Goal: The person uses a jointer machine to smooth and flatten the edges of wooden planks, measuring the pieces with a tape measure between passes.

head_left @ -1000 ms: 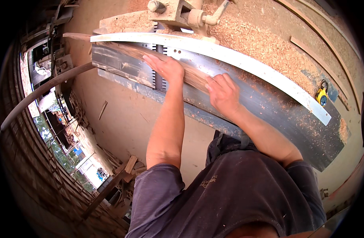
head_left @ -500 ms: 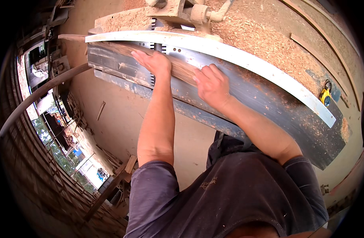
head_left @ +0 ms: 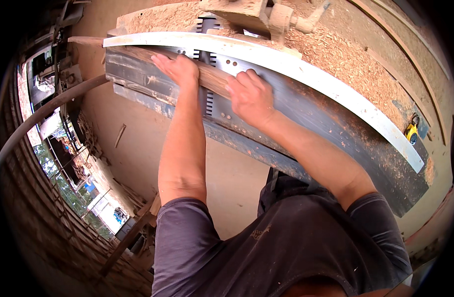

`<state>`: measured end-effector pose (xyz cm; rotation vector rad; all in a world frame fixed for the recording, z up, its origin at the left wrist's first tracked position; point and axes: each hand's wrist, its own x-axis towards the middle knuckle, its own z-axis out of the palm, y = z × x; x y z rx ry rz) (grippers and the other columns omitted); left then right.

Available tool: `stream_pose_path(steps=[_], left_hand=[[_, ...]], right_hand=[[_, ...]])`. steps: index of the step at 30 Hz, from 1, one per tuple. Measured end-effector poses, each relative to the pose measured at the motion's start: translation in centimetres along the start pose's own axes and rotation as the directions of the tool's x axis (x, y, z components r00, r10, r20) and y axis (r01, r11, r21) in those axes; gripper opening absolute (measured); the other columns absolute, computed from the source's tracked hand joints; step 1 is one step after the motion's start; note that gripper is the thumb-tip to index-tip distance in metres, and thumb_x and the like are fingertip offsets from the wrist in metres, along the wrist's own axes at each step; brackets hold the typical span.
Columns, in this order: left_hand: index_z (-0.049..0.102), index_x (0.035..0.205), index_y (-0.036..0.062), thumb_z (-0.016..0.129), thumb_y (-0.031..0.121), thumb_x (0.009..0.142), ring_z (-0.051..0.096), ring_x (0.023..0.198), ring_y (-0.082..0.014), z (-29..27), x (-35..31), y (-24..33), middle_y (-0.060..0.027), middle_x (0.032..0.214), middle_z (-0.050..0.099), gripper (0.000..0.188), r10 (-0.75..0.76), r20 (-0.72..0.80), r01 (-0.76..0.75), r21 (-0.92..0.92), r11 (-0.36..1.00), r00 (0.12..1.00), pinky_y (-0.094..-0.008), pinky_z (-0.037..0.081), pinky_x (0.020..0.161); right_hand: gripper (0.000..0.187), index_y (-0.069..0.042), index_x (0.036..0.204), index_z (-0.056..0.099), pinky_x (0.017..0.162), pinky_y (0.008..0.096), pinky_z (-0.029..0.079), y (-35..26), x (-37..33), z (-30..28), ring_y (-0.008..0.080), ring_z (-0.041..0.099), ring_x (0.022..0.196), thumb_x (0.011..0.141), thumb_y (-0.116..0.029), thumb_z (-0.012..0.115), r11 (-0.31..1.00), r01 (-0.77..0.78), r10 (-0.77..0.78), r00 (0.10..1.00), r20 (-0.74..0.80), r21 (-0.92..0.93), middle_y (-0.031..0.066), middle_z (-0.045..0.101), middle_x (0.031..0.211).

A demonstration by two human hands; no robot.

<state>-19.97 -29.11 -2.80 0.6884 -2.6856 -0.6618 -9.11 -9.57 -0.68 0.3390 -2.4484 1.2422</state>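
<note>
Both hands slid left; left hand and right hand press flat on the long brown wooden board, I judge mid-pass over the dark steel planer table.

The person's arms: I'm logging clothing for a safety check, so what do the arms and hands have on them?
Both hands, left hand and right hand, are bare: no gloves, and no rings or watch that I can make out. The forearms are uncovered. Short sleeves of a dark grey-purple T-shirt end above the elbows, with a few pale specks on the cloth.
</note>
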Motion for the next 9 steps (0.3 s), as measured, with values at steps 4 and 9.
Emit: stream_pose_path(steps=[4, 9], left_hand=[[0.028, 0.151, -0.0172, 0.041, 0.015, 0.094, 0.011, 0.156, -0.039, -0.1, 2.0, -0.8, -0.0313, 0.165, 0.015, 0.067, -0.013, -0.011, 0.012, -0.034, 0.999, 1.0, -0.0417, 0.007, 0.128], [0.028, 0.151, -0.0163, 0.04, 0.015, 0.094, 0.01, 0.156, -0.0389, -0.6, 4.4, -1.3, -0.0296, 0.166, 0.014, 0.067, -0.024, 0.014, 0.025, -0.037, 0.999, 1.0, -0.0416, 0.008, 0.128]], right_hand=[[0.012, -0.005, 0.086, 0.065, 0.064, 0.0358, 0.054, -0.4, 1.2, 1.9, 0.024, 0.06, 0.082, 0.076, -0.01, 0.07, 1.0, 0.015, -0.014, 1.0, -0.017, 0.012, 0.0062, 0.057, 0.08], [0.023, -0.004, 0.1, 0.073, 0.068, 0.0378, 0.056, -0.9, 2.2, 4.4, 0.0263, 0.063, 0.084, 0.077, -0.008, 0.072, 0.999, -0.018, 0.017, 0.999, 0.035, 0.027, 0.0072, 0.06, 0.084]])
